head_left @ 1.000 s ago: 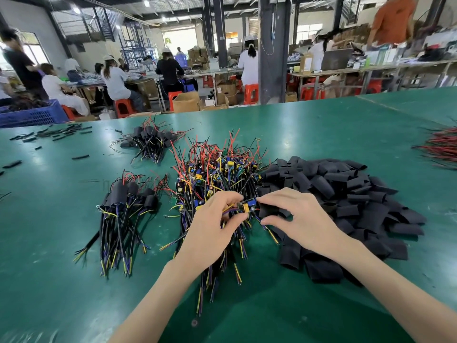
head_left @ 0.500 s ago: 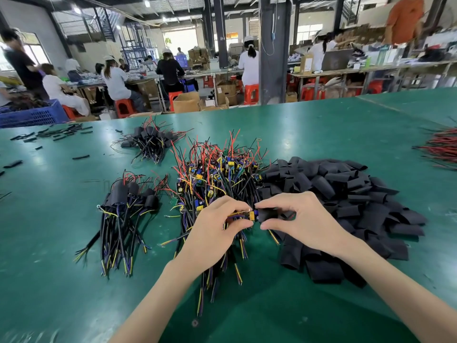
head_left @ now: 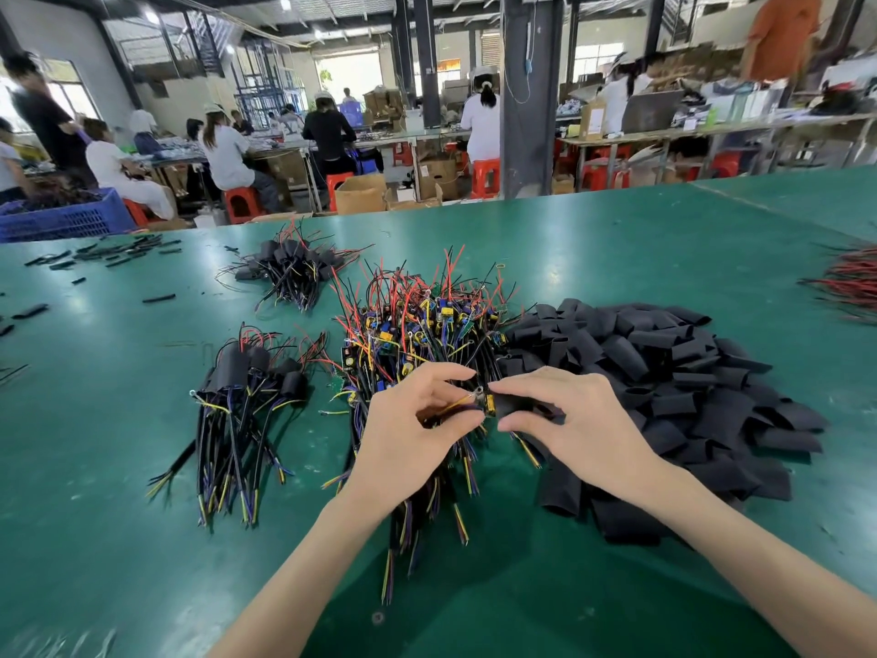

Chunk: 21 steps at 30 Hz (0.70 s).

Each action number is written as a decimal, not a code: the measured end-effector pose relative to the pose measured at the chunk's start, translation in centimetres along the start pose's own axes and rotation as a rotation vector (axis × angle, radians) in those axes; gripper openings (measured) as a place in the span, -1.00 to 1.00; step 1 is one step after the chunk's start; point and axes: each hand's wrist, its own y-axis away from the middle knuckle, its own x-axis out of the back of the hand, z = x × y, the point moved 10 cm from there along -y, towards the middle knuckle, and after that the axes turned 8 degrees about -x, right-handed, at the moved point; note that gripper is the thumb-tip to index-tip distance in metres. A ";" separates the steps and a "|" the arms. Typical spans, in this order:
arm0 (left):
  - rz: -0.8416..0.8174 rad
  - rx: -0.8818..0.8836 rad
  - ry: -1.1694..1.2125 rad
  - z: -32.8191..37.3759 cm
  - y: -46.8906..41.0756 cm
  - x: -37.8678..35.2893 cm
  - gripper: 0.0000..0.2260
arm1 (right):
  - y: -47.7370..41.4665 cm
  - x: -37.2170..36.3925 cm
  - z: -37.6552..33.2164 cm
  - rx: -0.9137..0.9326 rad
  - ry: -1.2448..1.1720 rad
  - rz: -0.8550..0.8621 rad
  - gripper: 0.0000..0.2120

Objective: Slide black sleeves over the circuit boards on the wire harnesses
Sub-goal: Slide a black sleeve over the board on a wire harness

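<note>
You are partway through sleeving one harness (head_left: 451, 407), held just in front of the pile of bare harnesses (head_left: 417, 334) at the middle of the desk (head_left: 617, 239). Your left hand (head_left: 408, 434) has its grip pinched on the harness wires, thumb and forefinger closed round them close behind the circuit board (head_left: 489, 402). Your right hand (head_left: 583, 420) has its grip clamped on a black sleeve (head_left: 515, 405), whose mouth sits at the board's edge. The board's yellow end shows outside it, so the sleeve looks only started; how far in the board sits, I cannot tell.

The next move, as I judge it: hold the wires taut and straight, pinch the sleeve mouth so it gapes, and draw it leftward until the board is covered. The loose sleeve heap (head_left: 664, 372) lies right of the pile. The sleeved bundle (head_left: 247, 387) lies left of it, where this one should likely go.
</note>
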 end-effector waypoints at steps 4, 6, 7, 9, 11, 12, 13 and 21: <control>-0.060 0.137 0.002 -1.7 0.0 -0.3 -0.71 | -0.1 0.5 0.2 -0.031 -0.024 0.038 -0.70; -0.106 0.191 -0.033 -2.4 0.0 -0.4 -0.85 | -0.1 0.5 0.1 -0.022 -0.021 0.041 -0.69; -0.133 0.199 -0.030 -2.5 0.0 -0.4 -0.92 | 0.0 0.4 0.0 -0.019 -0.022 0.036 -0.68; -0.156 0.201 0.031 -2.5 0.0 -0.5 -0.95 | 0.0 0.2 -0.2 -0.004 -0.013 0.029 -0.65; -0.139 0.197 0.070 -2.2 -0.1 -0.2 -0.88 | 0.0 0.3 -0.1 -0.014 0.006 0.027 -0.59; -0.133 0.197 0.079 -2.1 -0.1 -0.2 -0.87 | -0.1 0.2 0.2 -0.038 0.028 0.018 -0.55; -0.129 0.197 0.085 -2.0 -0.1 -0.2 -0.87 | -0.1 0.1 0.5 -0.059 0.069 0.003 -0.51; -0.062 0.190 0.050 -1.8 0.0 -0.2 -0.89 | 0.1 -2.0 0.9 -0.042 0.271 -0.102 -0.43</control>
